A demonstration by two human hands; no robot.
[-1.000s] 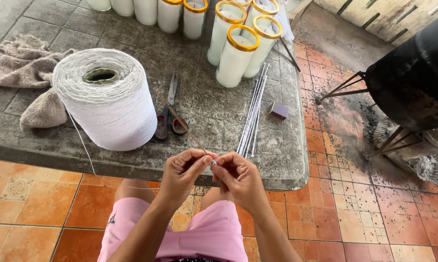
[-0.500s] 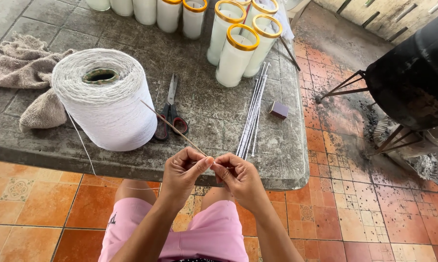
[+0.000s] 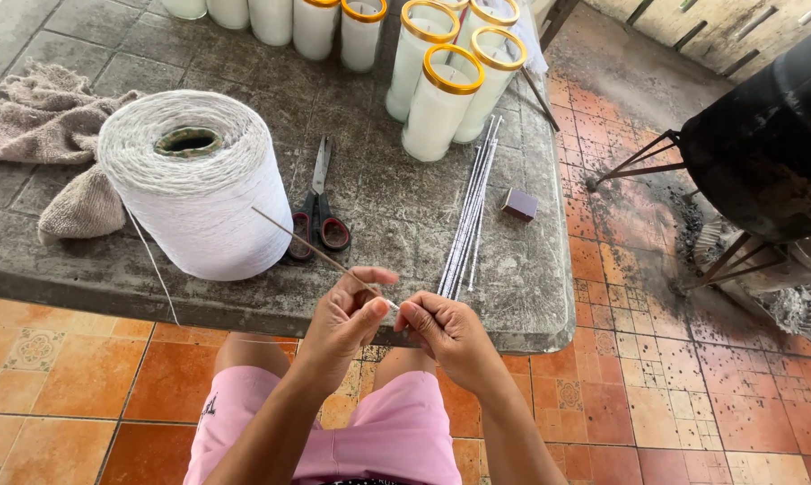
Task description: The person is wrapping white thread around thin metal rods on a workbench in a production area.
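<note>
Roughly, from the left edge of the frame across to the right:

Cloth: a grey-brown rag [image 3: 42, 126] is lying crumpled at the upper left of the stone worktop [image 3: 396, 211].
Thread cone: a big white spool [image 3: 194, 184] is standing upright just right of the rag, its loose strand trailing down over the worktop's front edge.
Scissors: a red-handled pair [image 3: 318, 205] is lying flat beside the spool, blades pointing up the frame.
Thin stick: a slim pale stick [image 3: 311, 246] is running diagonally, its free end pointing to the upper left towards the spool and its near end sitting between the two hands.
Left hand: the left hand [image 3: 344, 319] is pinching the stick's lower end between thumb and fingertips, low in the centre of the frame.
Right hand: the right hand [image 3: 446, 330] is closing its fingertips on the white bit at that same end, touching the left hand's fingers.
Key relation: both hands are meeting at one end of the stick, so its long axis is lying away from them up and to the left; the left hand is the nearer one to its length.
Rod bundle: white rods [image 3: 470, 216] are lying together just above the right hand.
Glass candles: tall white jars with gold rims [image 3: 441, 103] are standing at top centre.
Small block: a purple box [image 3: 519, 204] is lying right of the rods.
Black pot: a dark vessel on a metal stand [image 3: 764, 144] is sitting at the far right on the tiled floor.
</note>
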